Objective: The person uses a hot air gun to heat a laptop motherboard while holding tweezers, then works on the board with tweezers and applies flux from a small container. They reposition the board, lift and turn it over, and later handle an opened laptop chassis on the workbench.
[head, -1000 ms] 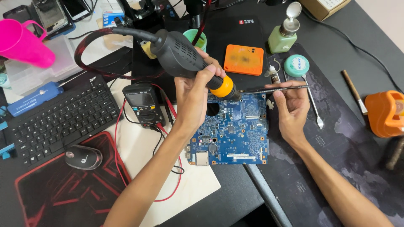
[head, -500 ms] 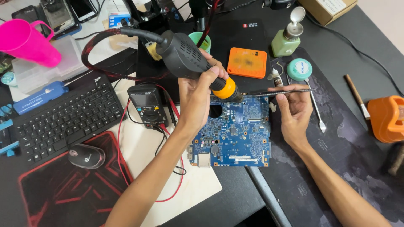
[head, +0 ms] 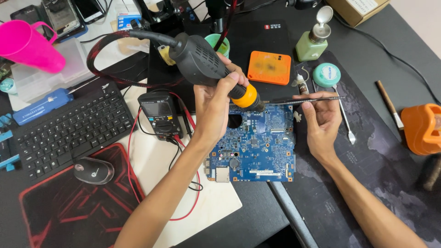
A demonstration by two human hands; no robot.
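The left hand (head: 213, 103) is closed around a hot-air tool (head: 209, 66) with a ribbed black plastic body and an orange collar. Its long axis runs diagonally, nozzle pointing down-right at the flat blue circuit board (head: 255, 142) on the desk. The right hand (head: 321, 121) pinches thin dark metal tweezers (head: 305, 99), lying horizontally above the board's upper right edge, tips pointing left.

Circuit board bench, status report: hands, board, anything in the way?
Left hand grips hot-air gun, nozzle over blue circuit board. Right hand holds tweezers at board's top edge. Nothing lies on the board.
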